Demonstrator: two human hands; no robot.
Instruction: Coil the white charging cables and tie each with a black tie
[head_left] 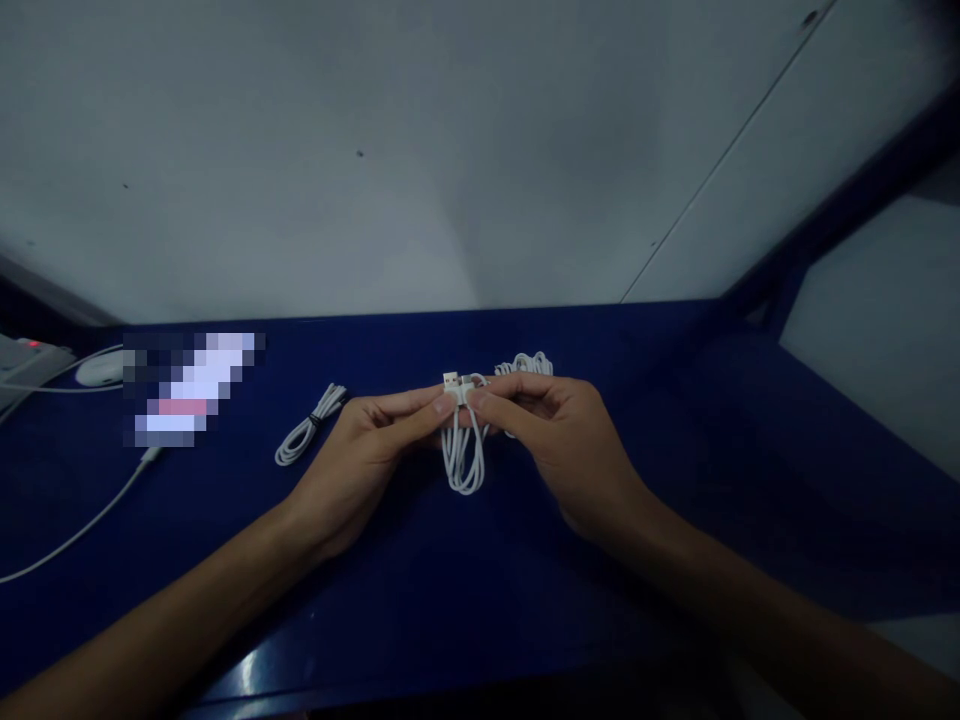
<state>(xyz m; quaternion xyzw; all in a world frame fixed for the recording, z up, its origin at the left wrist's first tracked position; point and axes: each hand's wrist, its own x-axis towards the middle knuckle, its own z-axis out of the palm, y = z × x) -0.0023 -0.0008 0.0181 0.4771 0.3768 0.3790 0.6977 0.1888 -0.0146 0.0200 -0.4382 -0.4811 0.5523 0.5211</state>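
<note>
Between my two hands hangs a white USB cable (463, 470), looped into a bundle above the blue table. My left hand (375, 435) pinches it near a USB plug that points up. With thumb and fingers, my right hand (559, 425) pinches the same bundle beside a second connector. Both thumbs lie almost side by side on the cable ends. Behind my right hand lies another coiled white cable (534, 362), partly hidden by the fingers. Left of my left hand rests a white cable (309, 428) bundled with a dark tie.
The blue table (450, 620) meets a pale wall (450, 200) at its back edge. On the left lies a blurred, lit device (202, 385) with a white cord (97, 520) attached. Beside it are a white rounded object (101, 370) and a power strip (34, 355) with a red light.
</note>
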